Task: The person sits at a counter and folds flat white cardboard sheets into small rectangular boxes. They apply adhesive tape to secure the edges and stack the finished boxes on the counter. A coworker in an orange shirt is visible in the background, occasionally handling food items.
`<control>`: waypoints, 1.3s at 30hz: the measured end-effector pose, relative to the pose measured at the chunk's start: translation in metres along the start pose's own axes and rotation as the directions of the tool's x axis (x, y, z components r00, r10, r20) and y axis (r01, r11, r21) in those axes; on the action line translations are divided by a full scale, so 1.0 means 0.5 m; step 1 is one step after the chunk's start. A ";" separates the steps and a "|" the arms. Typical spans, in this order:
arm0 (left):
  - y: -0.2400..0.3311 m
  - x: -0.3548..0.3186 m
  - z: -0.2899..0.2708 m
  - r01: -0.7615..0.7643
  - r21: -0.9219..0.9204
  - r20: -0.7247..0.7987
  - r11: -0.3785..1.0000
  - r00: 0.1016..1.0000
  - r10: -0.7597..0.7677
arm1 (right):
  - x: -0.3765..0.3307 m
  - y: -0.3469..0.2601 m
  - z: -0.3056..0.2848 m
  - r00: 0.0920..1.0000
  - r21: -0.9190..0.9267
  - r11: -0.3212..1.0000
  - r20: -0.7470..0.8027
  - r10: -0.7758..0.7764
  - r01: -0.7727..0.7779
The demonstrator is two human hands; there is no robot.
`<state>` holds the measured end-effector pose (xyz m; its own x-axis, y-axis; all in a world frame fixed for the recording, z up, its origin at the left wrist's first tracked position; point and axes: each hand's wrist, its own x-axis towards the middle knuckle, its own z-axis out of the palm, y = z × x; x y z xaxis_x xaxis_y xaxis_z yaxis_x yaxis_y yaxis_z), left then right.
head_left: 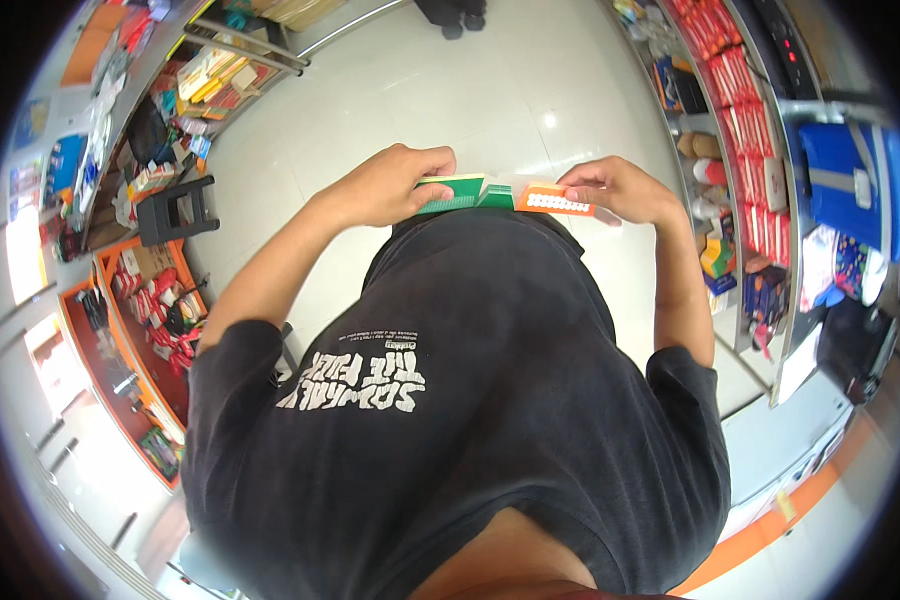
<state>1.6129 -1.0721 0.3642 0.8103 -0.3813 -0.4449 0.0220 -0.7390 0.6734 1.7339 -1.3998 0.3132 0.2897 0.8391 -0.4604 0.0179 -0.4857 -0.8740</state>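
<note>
In front of my waist, my left hand (402, 182) pinches a flat green packet (462, 190) with a pale yellow edge, thumb on the near face and fingers behind. My right hand (620, 188) grips an orange card-like piece (552, 198) with a row of white scalloped shapes, thumb and fingers closed on its right end. Between the hands, a smaller stack of thin green pieces (497, 196) sits beside the green packet. Clear plastic film (606, 215) shows around the orange piece. What the packet contains cannot be made out.
Shelves with rows of red packages (738, 110) run along the right side, near a blue bag (850, 185). At left stand a black stool (176, 211) and an orange-edged shelf unit (98, 268) with red packs. Pale tiled floor (470, 100) stretches ahead.
</note>
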 end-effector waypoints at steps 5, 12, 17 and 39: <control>-0.088 -0.211 -0.015 -0.122 0.400 -0.501 0.908 0.801 0.328 | 0.167 -0.003 0.029 0.731 0.428 0.887 -0.548 0.407 -0.173; -0.295 -0.447 0.010 0.080 0.640 -0.652 0.764 0.582 0.485 | 0.460 -0.157 0.164 0.997 0.854 0.520 -0.032 0.066 -0.007; -0.443 -0.598 0.031 0.224 0.589 -0.760 0.776 0.478 0.440 | 0.575 -0.395 0.280 0.996 0.814 0.580 0.077 -0.046 -0.036; -0.790 -1.102 0.133 -0.500 -0.706 -0.358 0.502 -0.359 -0.862 | 1.190 -0.809 0.901 0.885 0.299 0.893 0.223 -0.408 0.336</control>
<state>1.1189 -0.6070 0.3043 -0.1002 0.9727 -0.2093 0.0191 0.2122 0.9770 1.4678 -0.5938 0.3227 0.0356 0.9956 -0.0862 -0.1730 -0.0788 -0.9818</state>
